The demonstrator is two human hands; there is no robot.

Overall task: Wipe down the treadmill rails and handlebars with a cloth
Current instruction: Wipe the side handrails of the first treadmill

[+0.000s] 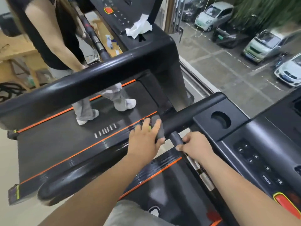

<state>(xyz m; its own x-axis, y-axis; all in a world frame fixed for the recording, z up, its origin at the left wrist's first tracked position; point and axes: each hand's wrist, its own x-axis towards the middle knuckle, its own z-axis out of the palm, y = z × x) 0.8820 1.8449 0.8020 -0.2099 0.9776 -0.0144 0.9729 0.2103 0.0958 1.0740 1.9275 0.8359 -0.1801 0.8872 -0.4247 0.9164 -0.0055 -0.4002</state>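
Cloth point(156, 128): grey, draped over the near end of the side rail, under the left hand.
Left hand point(144, 141): fingers spread across the cloth and the thumb tucked beneath, so it clasps cloth and rail together.
Right hand point(194, 147): fingers curled round the thin inner handlebar, close to where it meets the rail; it carries no cloth.
Side rail point(180, 119): thick black bar running from the console corner back toward the person.
Inner handlebar point(176, 137): narrow and dark, with metal sensor plates point(195, 167) further down its length.
Step in hand (judged): wiping the rail's end, with the other hand acting as a brace.
Method (advised): keep the cloth wrapped right round the bar and slide it along in one long pass. Turn the wrist so the underside is wiped too. Refold to a fresh face before moving to the handlebar.
Care (advised): the sensor plates need a light, even rub. The right forearm lies near the console buttons point(254, 159) and should stay off them.
Bystander: a second person point(53, 38) stands on the neighbouring treadmill, and a white tissue point(138, 27) rests on its console.
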